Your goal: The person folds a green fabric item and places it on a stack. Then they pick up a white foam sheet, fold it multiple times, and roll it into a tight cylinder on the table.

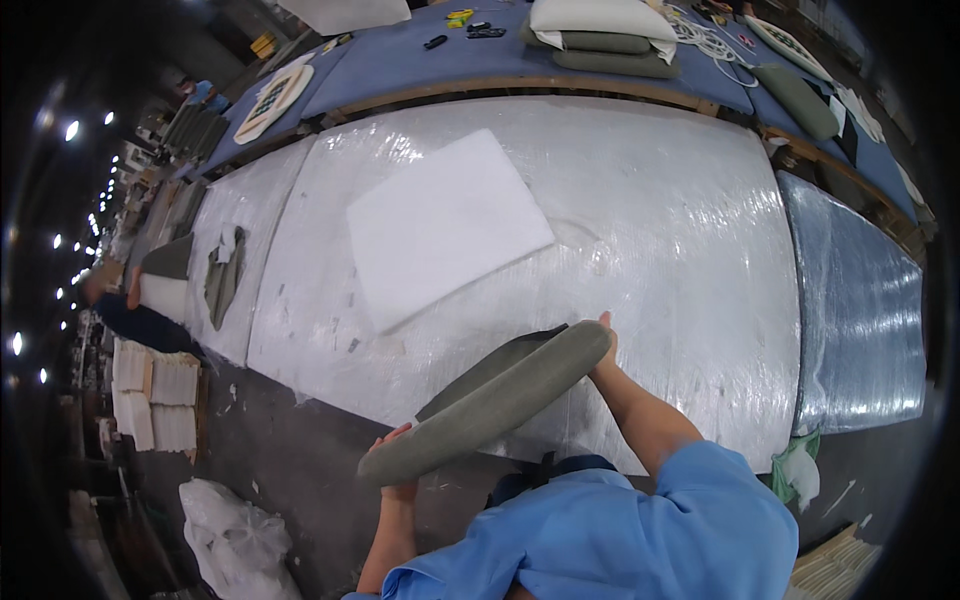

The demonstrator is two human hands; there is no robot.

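Note:
A grey-green fabric-covered cushion (490,408) is held up tilted in front of me, over the near edge of the plastic-wrapped work table (680,250). My left hand (398,488) grips its lower left end, with fingertips showing above the edge. At the raised right end my right hand (606,350) is closed round the cushion, partly hidden behind it. A darker flap of fabric (490,368) stands out along the cushion's far side. Beyond it, a square white foam sheet (450,230) lies flat on the wrapped surface.
Blue-topped benches (410,75) run along the far side, bearing a stack of cushions (600,40) and coiled white cord (705,42). Another person (150,315) works at the left beside a loose green cover (224,275). A white plastic bag (235,540) sits on the floor.

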